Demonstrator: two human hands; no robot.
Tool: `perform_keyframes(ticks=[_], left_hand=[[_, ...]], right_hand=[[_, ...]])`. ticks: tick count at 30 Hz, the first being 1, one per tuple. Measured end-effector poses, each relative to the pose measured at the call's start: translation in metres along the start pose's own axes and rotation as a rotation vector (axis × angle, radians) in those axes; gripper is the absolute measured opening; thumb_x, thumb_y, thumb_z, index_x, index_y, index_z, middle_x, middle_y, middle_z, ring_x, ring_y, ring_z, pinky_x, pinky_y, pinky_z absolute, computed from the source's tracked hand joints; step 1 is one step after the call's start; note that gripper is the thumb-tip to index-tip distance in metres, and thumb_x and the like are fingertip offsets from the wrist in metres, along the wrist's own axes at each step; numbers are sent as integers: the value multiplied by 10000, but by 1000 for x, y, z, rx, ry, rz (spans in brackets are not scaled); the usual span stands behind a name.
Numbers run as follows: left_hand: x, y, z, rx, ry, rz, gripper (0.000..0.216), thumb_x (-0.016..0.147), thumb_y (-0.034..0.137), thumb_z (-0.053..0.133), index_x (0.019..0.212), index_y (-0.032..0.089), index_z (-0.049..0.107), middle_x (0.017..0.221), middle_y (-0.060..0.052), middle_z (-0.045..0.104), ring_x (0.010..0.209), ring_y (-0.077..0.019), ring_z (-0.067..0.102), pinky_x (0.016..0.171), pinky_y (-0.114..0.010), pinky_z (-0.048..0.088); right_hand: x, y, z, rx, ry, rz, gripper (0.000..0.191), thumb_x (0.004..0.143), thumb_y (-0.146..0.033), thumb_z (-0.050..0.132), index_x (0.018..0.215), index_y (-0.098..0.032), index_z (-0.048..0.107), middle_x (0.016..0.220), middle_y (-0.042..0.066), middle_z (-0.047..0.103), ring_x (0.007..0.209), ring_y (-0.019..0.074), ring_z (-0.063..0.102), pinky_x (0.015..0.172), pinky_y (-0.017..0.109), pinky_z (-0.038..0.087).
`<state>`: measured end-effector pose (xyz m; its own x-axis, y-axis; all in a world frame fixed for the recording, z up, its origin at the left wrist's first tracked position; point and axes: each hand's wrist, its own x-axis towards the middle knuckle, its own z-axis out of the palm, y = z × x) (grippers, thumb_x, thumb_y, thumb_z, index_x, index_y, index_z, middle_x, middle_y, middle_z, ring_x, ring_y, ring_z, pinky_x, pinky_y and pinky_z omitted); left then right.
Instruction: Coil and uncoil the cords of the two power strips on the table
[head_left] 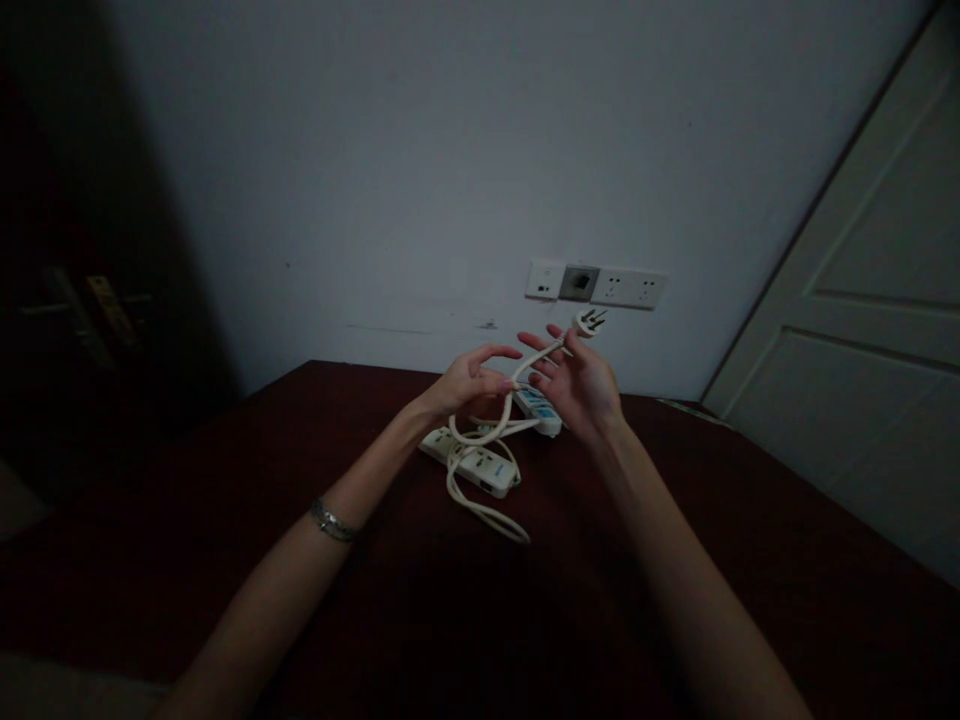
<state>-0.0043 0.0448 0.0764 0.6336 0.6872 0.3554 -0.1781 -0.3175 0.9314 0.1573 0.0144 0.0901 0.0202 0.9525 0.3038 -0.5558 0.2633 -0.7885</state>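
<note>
A white power cord (534,359) runs in the air between my hands and ends in a three-pin plug (587,324), its metal prongs pointing up and right. My right hand (585,385) holds the cord just below the plug with the thumb, its other fingers loosely curled. Pinched at the thumb of my left hand (476,383) is a lower stretch of the same cord, with the index finger stretched out. Below the hands lies a white power strip (480,468), with loops of cord over and around it. Behind it, a second strip with blue parts (538,408) is partly hidden.
The dark red table (360,600) reaches the pale wall (375,200). Wall sockets (628,289) and a grey outlet plate (579,283) sit just above the table. A panelled door (870,350) stands at right; a dark door with a handle (112,310) is at left.
</note>
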Motion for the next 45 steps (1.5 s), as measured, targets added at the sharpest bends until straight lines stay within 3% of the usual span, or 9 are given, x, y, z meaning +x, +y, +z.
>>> perform_keyframes(ticks=[4, 9, 17, 23, 26, 30, 35, 38, 45], left_hand=[[-3, 2, 0, 39, -16, -25, 609, 636, 354, 691, 1166, 175, 448, 532, 75, 517, 345, -27, 333, 369, -172, 215], [-6, 3, 2, 45, -52, -36, 606, 640, 324, 711, 1158, 177, 431, 555, 56, 550, 376, -43, 389, 372, -171, 252], [-4, -1, 2, -12, -17, -13, 643, 633, 301, 740, 1179, 195, 417, 538, 72, 509, 387, -49, 433, 397, -170, 300], [-1, -7, 4, -76, 63, 37, 719, 577, 316, 772, 1183, 194, 404, 735, 5, 590, 570, -118, 592, 505, -213, 434], [-2, -7, 3, -7, 50, 0, 735, 638, 354, 731, 1249, 195, 356, 612, 47, 544, 461, -80, 521, 447, -185, 383], [-4, -4, 2, 70, 8, -28, 777, 654, 356, 720, 1291, 178, 312, 561, 64, 523, 395, -47, 430, 392, -163, 301], [-5, -2, 6, 112, -38, -19, 803, 644, 333, 718, 1309, 170, 299, 550, 64, 530, 390, -52, 429, 389, -171, 308], [-5, -2, 7, 103, -20, 18, 769, 652, 328, 710, 1297, 178, 321, 544, 67, 521, 397, -58, 443, 395, -174, 325], [1, -9, 3, 75, 42, 86, 724, 621, 321, 741, 1243, 204, 390, 613, 42, 547, 451, -72, 497, 439, -191, 389]], right_hand=[[6, -2, -10, -40, 38, -61, 214, 771, -369, 589, 891, -212, 504, 841, 35, 680, 576, 109, 567, 464, 205, 435], [3, -7, -7, -191, 46, -123, 280, 691, -366, 668, 847, -187, 521, 655, -16, 610, 483, 84, 503, 383, 169, 356], [-11, 8, 12, -359, -179, -46, 273, 675, -385, 679, 780, -159, 569, 628, -23, 557, 474, 65, 459, 376, 166, 305], [-9, 8, 8, -499, -347, 92, 261, 705, -365, 661, 859, -160, 615, 735, 16, 598, 593, 101, 528, 480, 205, 399], [-10, 1, 6, -573, -285, 17, 289, 709, -330, 666, 944, -183, 584, 816, 11, 589, 672, 108, 544, 540, 216, 435], [-13, -12, 4, -703, -203, -144, 499, 738, -358, 642, 1191, -213, 491, 893, 23, 584, 735, 123, 549, 557, 228, 450], [-13, -20, 0, -814, -196, -273, 324, 761, -409, 595, 950, -151, 650, 790, 37, 586, 659, 115, 540, 546, 246, 456], [-14, -16, 2, -842, -199, -363, 289, 740, -366, 626, 926, -150, 678, 839, 49, 605, 693, 120, 559, 601, 265, 471], [-17, -5, 10, -831, -282, -309, 262, 702, -355, 675, 861, -148, 668, 831, 57, 666, 701, 145, 607, 656, 297, 476]])
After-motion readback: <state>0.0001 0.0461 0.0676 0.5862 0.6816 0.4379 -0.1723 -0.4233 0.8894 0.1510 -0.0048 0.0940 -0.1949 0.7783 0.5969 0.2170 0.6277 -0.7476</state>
